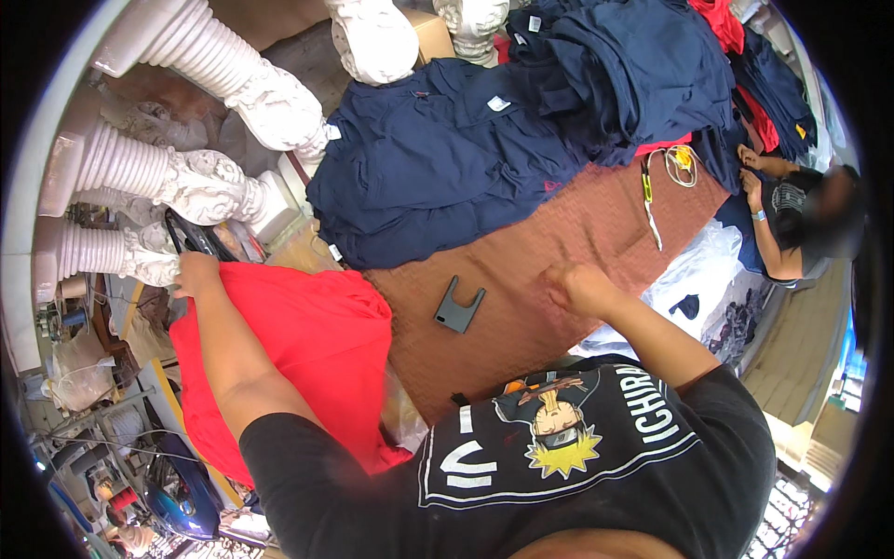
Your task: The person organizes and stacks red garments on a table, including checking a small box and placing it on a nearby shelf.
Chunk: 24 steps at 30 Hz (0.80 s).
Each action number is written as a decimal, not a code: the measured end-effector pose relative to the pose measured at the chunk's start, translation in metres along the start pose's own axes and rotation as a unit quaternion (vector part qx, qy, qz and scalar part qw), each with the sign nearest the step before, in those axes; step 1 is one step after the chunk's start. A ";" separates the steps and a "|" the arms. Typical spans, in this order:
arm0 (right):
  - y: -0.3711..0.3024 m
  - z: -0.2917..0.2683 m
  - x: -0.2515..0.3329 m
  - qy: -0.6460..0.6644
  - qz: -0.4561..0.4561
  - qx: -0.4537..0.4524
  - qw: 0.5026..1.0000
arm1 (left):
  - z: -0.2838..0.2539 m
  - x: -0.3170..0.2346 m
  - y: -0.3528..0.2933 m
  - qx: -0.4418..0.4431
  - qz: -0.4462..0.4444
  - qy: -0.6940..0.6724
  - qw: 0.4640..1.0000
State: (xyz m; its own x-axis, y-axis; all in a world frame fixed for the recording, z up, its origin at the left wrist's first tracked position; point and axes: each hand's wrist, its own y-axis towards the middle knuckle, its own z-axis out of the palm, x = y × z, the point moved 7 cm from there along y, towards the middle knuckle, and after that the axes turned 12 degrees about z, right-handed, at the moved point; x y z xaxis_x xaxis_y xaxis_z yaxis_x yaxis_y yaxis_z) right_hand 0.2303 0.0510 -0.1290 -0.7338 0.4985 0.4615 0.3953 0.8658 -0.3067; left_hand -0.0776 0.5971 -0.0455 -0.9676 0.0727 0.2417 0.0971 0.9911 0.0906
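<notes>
A bright red cloth or garment (289,345) lies spread at the left. At its far left corner my left hand (197,273) is closed on the red fabric, with the fingertips partly hidden. My right hand (582,291) is over the brown table cover (521,252), its fingers curled in; whatever they may hold is hidden. Between the hands lies a flat dark grey piece (458,306) with a U-shaped notch. Beyond it, dark navy garments (438,168) with small white tags are spread out, next to a taller navy pile (633,70).
White carved balusters (214,182) line the left side. A slim yellow-green tool (648,189) and a coil of pale cord (683,166) rest at the cover's far right. Clear plastic (694,270) borders its right edge. Another person (792,214) handles navy fabric at the right.
</notes>
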 end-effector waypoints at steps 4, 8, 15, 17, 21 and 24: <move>0.001 -0.004 -0.024 -0.013 0.037 -0.012 0.999 | -0.069 -0.067 -0.034 -0.267 0.166 -0.121 0.941; 0.014 -0.016 -0.060 -0.043 0.086 -0.111 0.989 | -0.121 -0.234 -0.141 -0.123 0.399 -0.455 0.786; 0.021 0.006 -0.110 -0.117 0.113 -0.093 0.982 | -0.127 -0.470 -0.201 -0.121 0.472 -0.456 0.745; 0.022 0.004 -0.111 -0.108 0.100 -0.090 0.985 | -0.117 -0.507 -0.173 -0.124 0.367 -0.474 0.791; 0.022 0.002 -0.113 -0.093 0.101 -0.081 0.987 | -0.115 -0.548 -0.138 -0.229 0.322 -0.385 0.834; 0.024 0.001 -0.115 -0.087 0.102 -0.070 0.989 | -0.117 -0.566 -0.114 -0.210 0.284 -0.379 0.856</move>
State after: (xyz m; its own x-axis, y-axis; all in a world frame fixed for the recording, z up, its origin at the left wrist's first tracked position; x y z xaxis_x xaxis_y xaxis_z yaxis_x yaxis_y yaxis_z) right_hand 0.3240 0.0139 -0.1902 -0.7108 0.6583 0.2478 0.6076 0.7521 -0.2553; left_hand 0.4864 0.4301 -0.0793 -0.5950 0.7375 -0.3194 0.5226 0.6569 0.5435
